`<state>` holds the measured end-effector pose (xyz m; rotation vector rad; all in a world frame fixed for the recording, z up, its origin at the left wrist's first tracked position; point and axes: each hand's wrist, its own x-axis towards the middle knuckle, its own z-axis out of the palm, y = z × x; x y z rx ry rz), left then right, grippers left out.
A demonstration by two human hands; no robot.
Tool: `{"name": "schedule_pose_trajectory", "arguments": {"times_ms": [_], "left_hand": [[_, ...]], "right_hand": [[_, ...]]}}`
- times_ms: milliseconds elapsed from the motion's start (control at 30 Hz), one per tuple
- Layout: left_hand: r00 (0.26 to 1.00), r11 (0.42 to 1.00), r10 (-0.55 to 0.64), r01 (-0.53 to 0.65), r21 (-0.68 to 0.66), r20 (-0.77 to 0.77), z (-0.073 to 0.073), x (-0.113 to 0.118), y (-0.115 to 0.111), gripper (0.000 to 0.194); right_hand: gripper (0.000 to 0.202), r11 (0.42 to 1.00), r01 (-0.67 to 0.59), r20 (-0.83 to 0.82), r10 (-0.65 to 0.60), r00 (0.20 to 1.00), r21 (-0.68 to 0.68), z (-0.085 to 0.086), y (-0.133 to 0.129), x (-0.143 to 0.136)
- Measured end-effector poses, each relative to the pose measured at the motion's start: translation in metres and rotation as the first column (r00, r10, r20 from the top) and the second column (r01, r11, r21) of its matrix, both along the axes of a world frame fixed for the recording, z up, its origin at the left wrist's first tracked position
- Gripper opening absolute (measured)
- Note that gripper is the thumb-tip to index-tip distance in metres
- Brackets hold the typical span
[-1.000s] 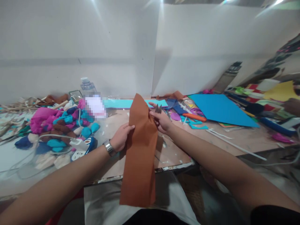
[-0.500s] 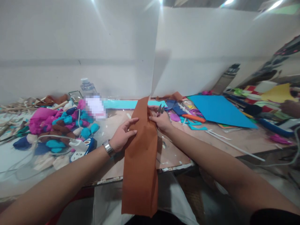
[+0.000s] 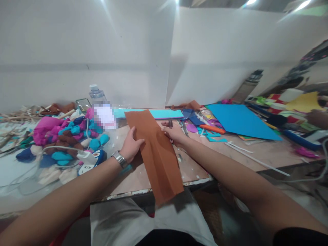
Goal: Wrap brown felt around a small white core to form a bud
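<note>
A long strip of brown paper [image 3: 160, 153] slants toward me over the table's front edge, with a lengthwise crease. My left hand [image 3: 131, 147] is closed on its left edge, thumb on top and the fingers partly hidden behind it. My right hand [image 3: 175, 133] pinches the right edge between thumb and fingers. Small dark scissors [image 3: 170, 123] also stick up from my right hand, their handles mostly covered by it. Behind the brown strip lies a flat light-blue strip [image 3: 166, 114].
Crumpled pink, blue and brown pieces [image 3: 48, 130] lie left, near a power strip [image 3: 88, 166] with a plugged-in charger. A water bottle [image 3: 96, 93] stands behind them. On the right are a blue sheet [image 3: 243, 121], an orange cutter [image 3: 212, 129] and another person's hand [image 3: 317, 118].
The brown strip has turned, its far end swinging left and its near end rightward and up. It now looks flatter and wider. The scissors' blades have come closer together.
</note>
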<state>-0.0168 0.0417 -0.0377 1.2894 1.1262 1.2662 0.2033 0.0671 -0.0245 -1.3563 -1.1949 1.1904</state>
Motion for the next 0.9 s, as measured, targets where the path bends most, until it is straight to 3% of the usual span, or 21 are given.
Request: {"name": "schedule_pose_trajectory", "arguments": {"times_ms": [267, 433, 633, 800, 900], "left_hand": [[0.995, 0.995, 0.094, -0.093, -0.024, 0.045, 0.006, 0.001, 0.005, 0.072], [0.994, 0.999, 0.034, -0.033, -0.012, 0.104, 0.004, 0.003, 0.001, 0.08], [0.988, 0.998, -0.039, 0.031, 0.051, 0.151, 0.005, 0.003, 0.002, 0.07], [0.991, 0.999, 0.043, -0.041, -0.018, 0.126, 0.006, 0.003, 0.003, 0.069], [0.994, 0.994, -0.025, 0.035, -0.104, 0.102, 0.008, 0.006, -0.005, 0.055]], "right_hand": [[0.039, 0.994, -0.032, 0.057, 0.039, 0.998, -0.107, 0.006, -0.002, 0.002], [0.035, 0.989, -0.079, 0.088, 0.09, 0.992, -0.128, 0.007, -0.005, 0.005], [0.032, 0.992, -0.064, 0.116, 0.077, 0.99, -0.106, 0.007, 0.0, 0.013], [0.043, 0.995, -0.076, 0.13, 0.084, 0.988, -0.07, 0.004, 0.004, 0.017], [0.048, 0.998, -0.052, 0.162, 0.057, 0.985, -0.037, 0.003, 0.004, 0.017]]}}
